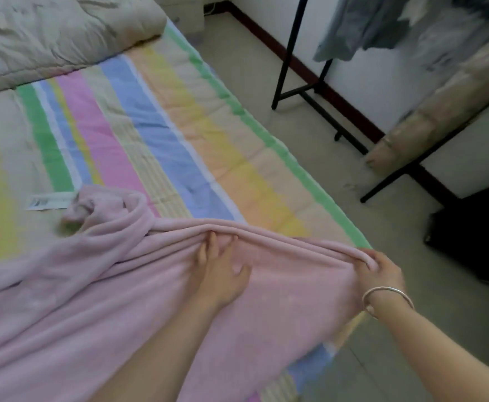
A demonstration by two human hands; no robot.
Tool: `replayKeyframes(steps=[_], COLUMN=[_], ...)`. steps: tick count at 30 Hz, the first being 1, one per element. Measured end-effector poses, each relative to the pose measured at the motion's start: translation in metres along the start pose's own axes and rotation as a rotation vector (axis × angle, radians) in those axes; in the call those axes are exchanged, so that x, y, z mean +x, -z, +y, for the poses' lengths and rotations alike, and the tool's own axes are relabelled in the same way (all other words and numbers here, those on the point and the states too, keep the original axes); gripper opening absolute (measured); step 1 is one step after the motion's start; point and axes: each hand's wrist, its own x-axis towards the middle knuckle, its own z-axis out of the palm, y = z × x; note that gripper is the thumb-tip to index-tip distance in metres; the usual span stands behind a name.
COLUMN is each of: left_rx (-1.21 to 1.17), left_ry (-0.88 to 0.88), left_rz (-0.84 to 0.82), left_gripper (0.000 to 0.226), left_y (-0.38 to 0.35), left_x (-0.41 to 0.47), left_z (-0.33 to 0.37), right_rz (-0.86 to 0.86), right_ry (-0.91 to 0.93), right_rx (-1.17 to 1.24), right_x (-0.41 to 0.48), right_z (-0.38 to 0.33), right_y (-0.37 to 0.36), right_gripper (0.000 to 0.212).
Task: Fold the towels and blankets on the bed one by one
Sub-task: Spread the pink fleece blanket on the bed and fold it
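A pink fleece blanket (78, 291) lies rumpled across the near part of the bed, its far edge bunched into a thick fold. My left hand (223, 271) rests flat on the blanket just below that fold, fingers straight and spread. My right hand (379, 268), with a silver bangle on the wrist, grips the folded edge at the bed's right side, fingers curled round the fabric. The far left end of the blanket is twisted into a heap (98, 207).
The bed has a pastel striped sheet (156, 126). A beige duvet (49, 33) is piled at the head. A white label (49, 201) lies by the heap. On the floor to the right stand a black clothes rack (304, 91) and a dark object (475, 239).
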Motion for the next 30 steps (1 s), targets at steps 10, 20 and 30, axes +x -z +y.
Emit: replayKeyframes(steps=[10, 20, 30], left_rx=[0.2, 0.51, 0.599], left_ry=[-0.072, 0.092, 0.067], left_rz=[0.242, -0.541, 0.197], left_gripper=[0.019, 0.038, 0.02], left_y=[0.022, 0.054, 0.083], left_x=[0.073, 0.097, 0.118], left_z=[0.078, 0.056, 0.06], right_rz=[-0.233, -0.265, -0.156], right_ry=[0.358, 0.56, 0.292], right_rx=[-0.21, -0.445, -0.345], right_x=[0.066, 0.077, 0.108], right_z=[0.013, -0.024, -0.018], right_y=[-0.009, -0.025, 0.001], right_gripper=[0.021, 0.013, 0.048])
